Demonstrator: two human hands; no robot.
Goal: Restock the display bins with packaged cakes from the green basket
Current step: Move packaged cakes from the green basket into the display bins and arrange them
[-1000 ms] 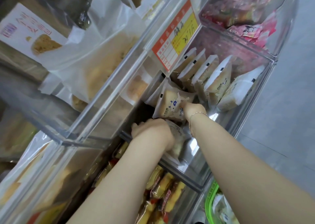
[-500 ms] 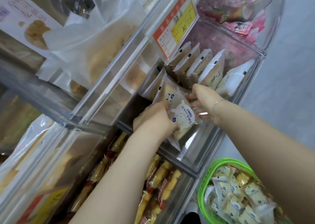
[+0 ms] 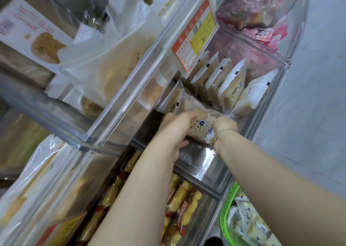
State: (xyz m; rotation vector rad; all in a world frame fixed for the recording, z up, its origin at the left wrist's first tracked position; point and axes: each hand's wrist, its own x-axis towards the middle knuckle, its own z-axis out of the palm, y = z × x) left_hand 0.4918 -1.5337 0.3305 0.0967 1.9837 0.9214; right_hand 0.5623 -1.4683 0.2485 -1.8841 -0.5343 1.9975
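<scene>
Both of my hands reach into a clear display bin (image 3: 215, 172). Between them is a packaged cake (image 3: 203, 128) with a cartoon cow printed on its wrapper. My left hand (image 3: 176, 127) grips the pack's left side, fingers curled over its top. My right hand (image 3: 225, 126), with a thin bracelet at the wrist, holds the right side. Behind the pack, several similar white cake packs (image 3: 232, 84) stand upright in a row in the same bin. The green basket (image 3: 227, 217) sits at the lower right with more cow-print packs inside.
An orange and yellow price tag (image 3: 194, 34) hangs above the bin. Pink packs (image 3: 262, 28) fill the bin beyond. Large white bags of pastry (image 3: 116, 62) fill the bin to the left. Yellow and red wrapped rolls (image 3: 179, 199) lie in the lower bin. Grey floor (image 3: 309, 114) lies to the right.
Both hands have closed on the cow-print pack and pushed it deeper toward the row of standing packs. The view has shifted, so less of the green basket shows.
</scene>
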